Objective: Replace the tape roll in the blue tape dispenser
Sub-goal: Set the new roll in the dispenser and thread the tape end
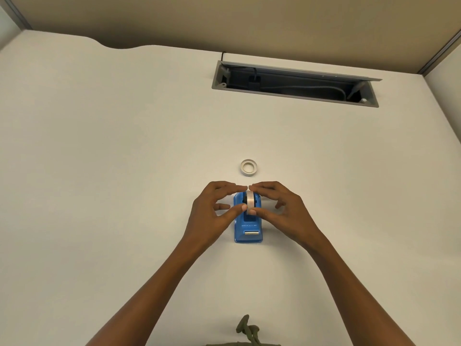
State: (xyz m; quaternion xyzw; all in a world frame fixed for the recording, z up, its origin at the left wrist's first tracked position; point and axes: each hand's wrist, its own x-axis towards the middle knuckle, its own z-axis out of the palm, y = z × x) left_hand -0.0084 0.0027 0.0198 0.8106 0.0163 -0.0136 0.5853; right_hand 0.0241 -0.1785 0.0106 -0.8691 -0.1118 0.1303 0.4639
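Observation:
The blue tape dispenser (pixel 248 229) stands on the white desk (pixel 124 158), its metal cutter facing me. A clear tape roll (pixel 250 201) sits upright in its cradle. My left hand (pixel 212 213) pinches the roll from the left with thumb and forefinger. My right hand (pixel 282 208) pinches it from the right in the same way. A second roll, thin and whitish (pixel 249 167), lies flat on the desk just beyond the dispenser, untouched.
An open cable hatch (pixel 294 83) with cords inside is sunk into the desk at the back right. Beige partition walls close off the back and the right. An olive drawstring (pixel 247 328) hangs at the bottom edge.

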